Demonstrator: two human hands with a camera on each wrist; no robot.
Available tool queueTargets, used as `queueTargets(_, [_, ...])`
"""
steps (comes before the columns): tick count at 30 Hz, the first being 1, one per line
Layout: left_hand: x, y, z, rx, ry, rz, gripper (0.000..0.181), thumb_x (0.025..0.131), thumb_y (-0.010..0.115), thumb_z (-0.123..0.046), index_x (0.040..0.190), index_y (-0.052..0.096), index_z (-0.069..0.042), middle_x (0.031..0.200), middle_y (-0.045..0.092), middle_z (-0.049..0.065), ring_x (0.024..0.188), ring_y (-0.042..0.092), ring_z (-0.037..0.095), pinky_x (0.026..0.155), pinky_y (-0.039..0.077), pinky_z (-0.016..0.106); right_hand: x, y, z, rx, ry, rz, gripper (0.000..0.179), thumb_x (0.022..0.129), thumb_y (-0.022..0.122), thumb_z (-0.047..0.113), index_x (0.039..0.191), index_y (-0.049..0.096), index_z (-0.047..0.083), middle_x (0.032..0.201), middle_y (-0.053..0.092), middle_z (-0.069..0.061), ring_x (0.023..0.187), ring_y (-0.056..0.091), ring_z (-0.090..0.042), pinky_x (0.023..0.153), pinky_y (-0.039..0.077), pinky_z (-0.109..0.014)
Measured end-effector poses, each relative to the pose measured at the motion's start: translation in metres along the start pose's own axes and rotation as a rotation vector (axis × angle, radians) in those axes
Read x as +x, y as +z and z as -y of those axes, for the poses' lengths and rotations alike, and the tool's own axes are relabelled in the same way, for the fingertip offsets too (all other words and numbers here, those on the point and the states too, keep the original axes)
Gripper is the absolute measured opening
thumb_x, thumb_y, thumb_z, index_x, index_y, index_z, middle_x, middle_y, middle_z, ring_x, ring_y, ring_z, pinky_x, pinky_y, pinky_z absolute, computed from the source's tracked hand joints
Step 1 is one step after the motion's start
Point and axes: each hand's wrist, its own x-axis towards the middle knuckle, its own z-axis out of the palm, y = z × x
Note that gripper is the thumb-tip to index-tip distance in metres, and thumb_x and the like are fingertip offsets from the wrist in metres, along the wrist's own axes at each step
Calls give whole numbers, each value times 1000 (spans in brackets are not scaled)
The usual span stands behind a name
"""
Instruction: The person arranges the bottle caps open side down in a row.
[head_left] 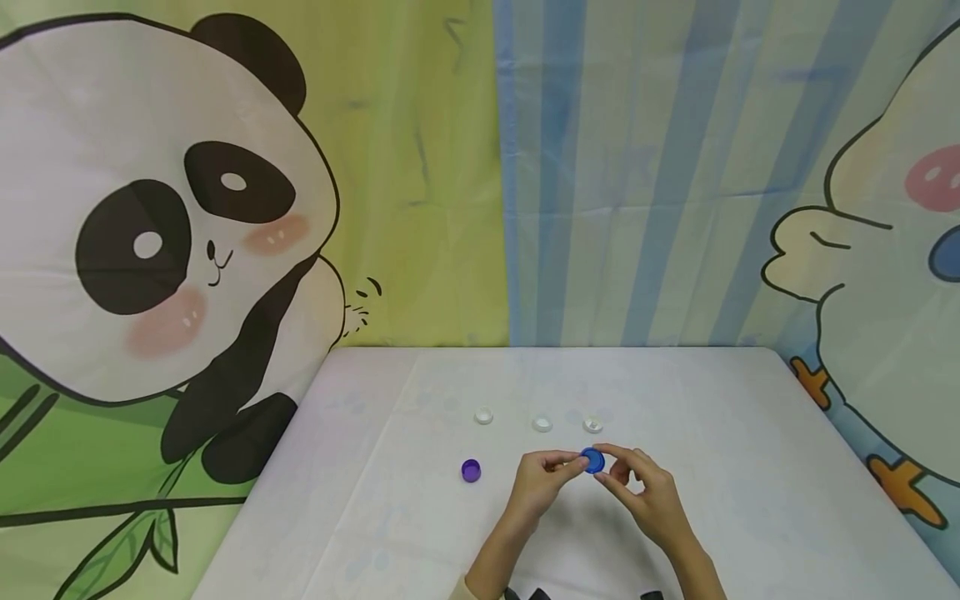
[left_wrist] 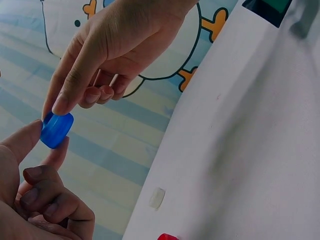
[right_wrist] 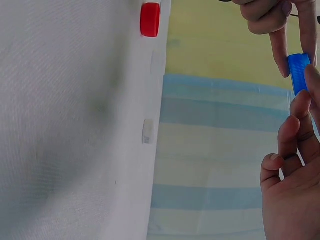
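Above the white table, both hands hold a blue bottle cap (head_left: pixel 593 461) between them. My left hand (head_left: pixel 540 484) pinches its left edge with thumb and fingers. At the opposite edge, the right hand (head_left: pixel 649 495) grips it with thumb and forefinger, the other fingers bent. In the left wrist view the blue bottle cap (left_wrist: pixel 56 130) sits between the fingertips of both hands. The right wrist view shows the same blue cap (right_wrist: pixel 299 73) side-on, with a ribbed edge.
A purple cap (head_left: pixel 471 471) lies left of the hands. Behind them are three whitish caps: left (head_left: pixel 483 415), middle (head_left: pixel 542 423) and right (head_left: pixel 592 424). The wrist views show a red cap (right_wrist: pixel 150 20); I cannot tell whether it is the purple one. Printed curtains surround the table (head_left: pixel 390 517).
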Motion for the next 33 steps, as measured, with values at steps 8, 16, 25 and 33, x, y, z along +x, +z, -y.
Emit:
queueTargets(8, [-7,-1,-13,-4,-5,4,24,76,71,-26,86,72,-5,69,60,-5,64,45,6,56,35,20,-6,7,-22,1,-16,-8,40,72,73,10,109,62,18,68,49,13,66,43,-2,59,35,-14])
queueTargets(16, [-17,-3,-29,-2,-19,7,23,77,70,-25,85,72,-3,72,63,-4,65,46,6,58,35,21,-7,7,-22,1,-39,-13,40,73,73,11,110,63,19,68,48,14,66,43,-1,59,36,-15])
queueTargets(25, [-16,-5,-28,16,-4,27,24,77,70,-25,84,72,-3,67,59,-7,64,44,5,56,34,20,-2,2,-2,15,-26,-11,38,69,74,1,106,64,8,66,51,8,65,45,-6,61,33,-12])
queueTargets(33, [-10,-5,-17,16,21,25,24,76,71,-25,85,71,-3,62,53,-7,59,41,5,51,31,19,-3,3,-6,24,-29,-4,42,70,74,4,109,63,11,68,52,9,66,46,-3,60,35,-15])
